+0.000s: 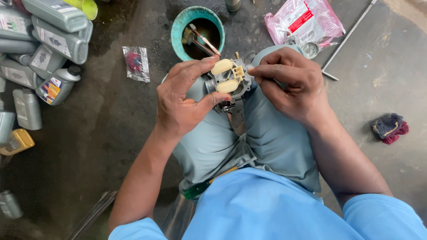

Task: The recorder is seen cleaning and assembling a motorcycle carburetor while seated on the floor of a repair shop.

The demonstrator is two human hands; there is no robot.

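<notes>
In the head view, the person crouches over a dark, oil-stained floor, knees in grey trousers, with both hands raised above them. The left hand [184, 100] is closed around a small metal carburettor [229, 82], thumb below and fingertips curled over its top edge, so the body sits clamped between them. Two pale cream floats [221, 66] show on the carburettor's upturned face, joined by a yellowish plastic bracket. The right hand [291, 82] is folded into a near fist with the forefinger and thumb pinched together at the carburettor's right side, just beside the bracket; whether they grip a small pin or only press on the metal cannot be made out.

Directly beyond the carburettor stands a teal bowl [178, 33] holding dark liquid, with a brush [198, 38] lying in it. To the right of the bowl lies a pink plastic packet [307, 20], and beside it a long metal rod [349, 35] runs slantwise across the floor. A small clear bag [136, 63] with a red part lies left of the bowl. Grey oil bottles [55, 40] are heaped along the left edge, with a yellow can [17, 141] below them. A dark rag [389, 128] sits well apart at the right. A green-handled screwdriver [200, 187] rests in the person's lap.
</notes>
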